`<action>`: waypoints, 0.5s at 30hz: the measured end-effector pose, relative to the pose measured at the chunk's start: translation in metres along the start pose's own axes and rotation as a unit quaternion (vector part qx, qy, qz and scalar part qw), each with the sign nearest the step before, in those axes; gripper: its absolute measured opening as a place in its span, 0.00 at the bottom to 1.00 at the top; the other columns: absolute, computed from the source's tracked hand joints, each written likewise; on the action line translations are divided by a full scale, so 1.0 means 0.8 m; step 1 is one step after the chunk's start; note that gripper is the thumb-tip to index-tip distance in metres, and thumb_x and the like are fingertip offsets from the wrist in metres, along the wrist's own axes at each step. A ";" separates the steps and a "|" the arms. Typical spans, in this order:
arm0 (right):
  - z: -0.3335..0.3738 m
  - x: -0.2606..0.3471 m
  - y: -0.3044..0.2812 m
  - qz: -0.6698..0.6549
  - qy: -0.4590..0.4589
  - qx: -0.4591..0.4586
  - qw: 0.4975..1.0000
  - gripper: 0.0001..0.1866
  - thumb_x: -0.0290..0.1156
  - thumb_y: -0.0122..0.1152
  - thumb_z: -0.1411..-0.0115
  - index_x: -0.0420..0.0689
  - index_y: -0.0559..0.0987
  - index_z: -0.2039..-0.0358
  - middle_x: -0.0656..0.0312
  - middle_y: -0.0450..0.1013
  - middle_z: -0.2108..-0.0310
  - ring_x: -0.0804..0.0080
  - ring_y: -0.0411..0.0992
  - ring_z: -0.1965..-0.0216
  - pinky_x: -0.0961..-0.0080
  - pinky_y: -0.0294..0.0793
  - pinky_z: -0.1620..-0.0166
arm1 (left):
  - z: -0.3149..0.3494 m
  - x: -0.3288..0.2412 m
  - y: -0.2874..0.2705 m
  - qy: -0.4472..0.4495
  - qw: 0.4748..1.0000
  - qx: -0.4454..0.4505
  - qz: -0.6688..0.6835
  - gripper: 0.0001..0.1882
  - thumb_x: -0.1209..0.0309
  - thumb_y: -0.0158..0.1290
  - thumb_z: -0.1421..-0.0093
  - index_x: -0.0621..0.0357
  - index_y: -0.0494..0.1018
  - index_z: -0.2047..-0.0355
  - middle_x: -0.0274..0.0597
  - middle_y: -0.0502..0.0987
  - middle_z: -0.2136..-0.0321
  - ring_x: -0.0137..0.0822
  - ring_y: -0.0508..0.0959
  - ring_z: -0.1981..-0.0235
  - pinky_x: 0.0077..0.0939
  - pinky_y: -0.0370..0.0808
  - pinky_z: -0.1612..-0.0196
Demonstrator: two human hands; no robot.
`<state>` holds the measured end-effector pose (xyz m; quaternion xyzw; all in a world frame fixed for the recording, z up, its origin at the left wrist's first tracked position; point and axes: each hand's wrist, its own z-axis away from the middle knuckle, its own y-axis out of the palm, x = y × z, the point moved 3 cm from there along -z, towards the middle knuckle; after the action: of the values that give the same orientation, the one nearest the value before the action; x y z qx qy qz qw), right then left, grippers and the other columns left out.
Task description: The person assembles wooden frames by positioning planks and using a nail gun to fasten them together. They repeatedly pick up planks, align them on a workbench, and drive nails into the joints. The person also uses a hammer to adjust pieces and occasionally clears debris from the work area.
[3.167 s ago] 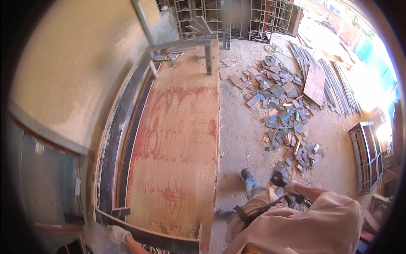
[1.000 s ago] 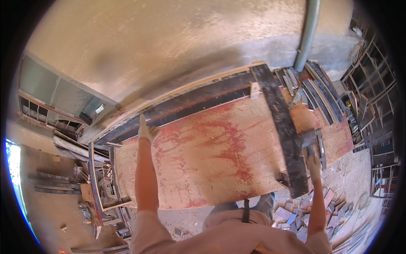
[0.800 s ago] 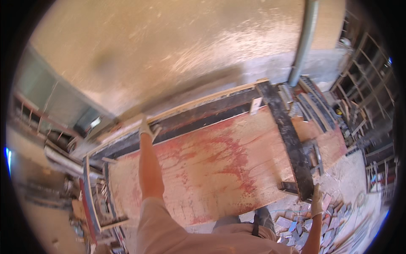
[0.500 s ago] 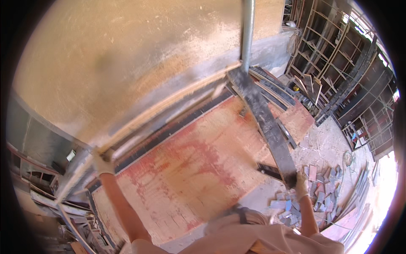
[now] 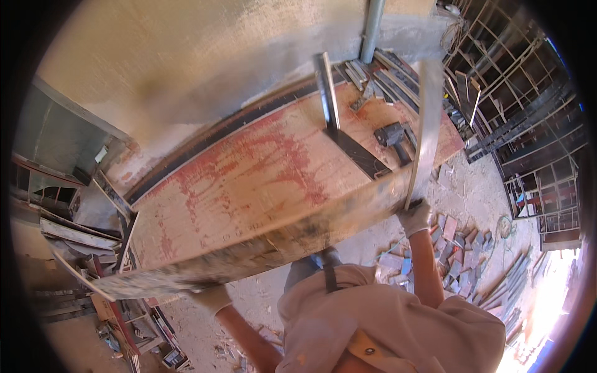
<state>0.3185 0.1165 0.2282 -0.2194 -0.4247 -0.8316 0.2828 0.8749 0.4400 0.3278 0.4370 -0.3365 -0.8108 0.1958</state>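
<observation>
Wooden frame [image 5: 273, 250]: likely stiff, heavy; hold near both ends. Right hand [image 5: 415, 219] clasps its corner; left hand [image 5: 211, 298] at its lower edge, grip unverifiable.

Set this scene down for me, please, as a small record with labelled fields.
Held: wooden frame, its long board at the near side
Left hand: gloved, at the frame's lower edge; fingers hidden
Right hand: gloved, gripping the frame's right corner
Beyond the frame: red-stained plywood sheet
On the sheet: dark-headed hammer
Lower right: scattered board offcuts
Back: yellowish wall, grey pipe
</observation>
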 end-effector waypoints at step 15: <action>-0.105 -0.114 -0.095 0.288 0.163 -0.149 0.932 0.13 0.41 0.48 0.28 0.49 0.77 0.56 0.58 0.77 0.68 0.63 0.78 0.62 0.56 0.82 0.57 | -0.120 0.133 -0.226 -0.146 0.981 -0.088 -0.096 0.45 0.33 0.43 0.38 0.44 0.59 0.28 0.46 0.60 0.28 0.58 0.57 0.29 0.71 0.57 0.34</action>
<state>0.3258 0.1086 0.0832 -0.2327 -0.1629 -0.7926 0.5396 0.8934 0.4647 0.0991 0.3251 -0.2453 -0.9074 0.1035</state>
